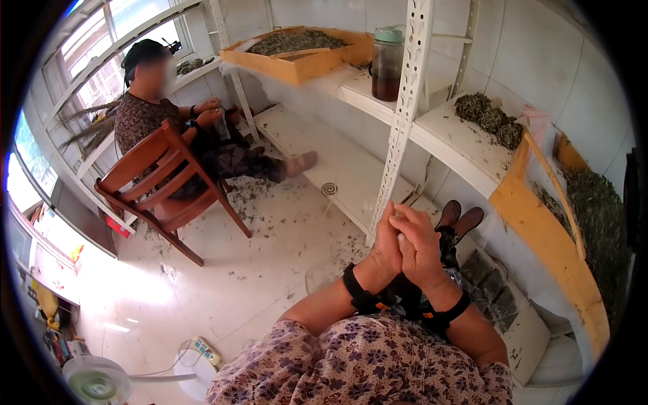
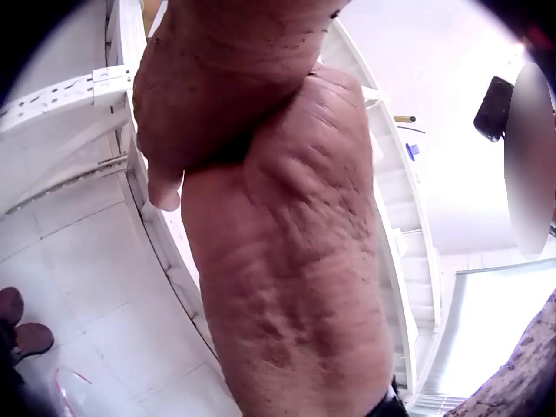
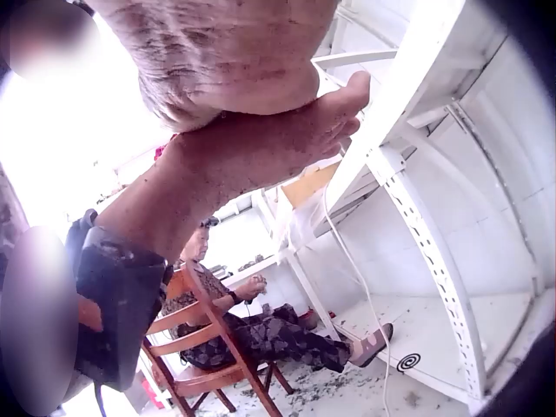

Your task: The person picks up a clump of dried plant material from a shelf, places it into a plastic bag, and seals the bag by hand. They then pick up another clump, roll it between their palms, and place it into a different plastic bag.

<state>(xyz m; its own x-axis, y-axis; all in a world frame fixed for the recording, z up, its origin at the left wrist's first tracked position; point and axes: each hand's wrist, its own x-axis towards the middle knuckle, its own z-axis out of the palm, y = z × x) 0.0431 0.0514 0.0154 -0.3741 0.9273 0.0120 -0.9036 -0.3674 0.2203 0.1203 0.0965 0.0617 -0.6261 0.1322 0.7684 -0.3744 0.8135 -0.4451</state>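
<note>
In the head view my left hand (image 1: 385, 244) and right hand (image 1: 420, 248) are pressed together over my lap, palm towards palm, with bent fingers wrapping over each other. Whatever lies between the palms is hidden, and I cannot tell whether they hold something. From the left wrist, the left hand (image 2: 304, 165) shows from below, with the right hand (image 2: 221, 78) crossing over it. Dark specks cling to the skin. In the right wrist view the right hand (image 3: 234, 61) covers part of the left hand (image 3: 287, 135). Clumps of dried herb (image 1: 489, 118) sit on the shelf near my hands.
A white perforated post (image 1: 401, 128) rises just beyond my hands. At right stands a wooden tray (image 1: 550, 239) of dried herb; another tray (image 1: 297, 67) and a lidded jar (image 1: 387, 67) stand on the shelf. Another person (image 1: 152, 101) sits on a wooden chair (image 1: 162, 179). Leaf bits litter the floor.
</note>
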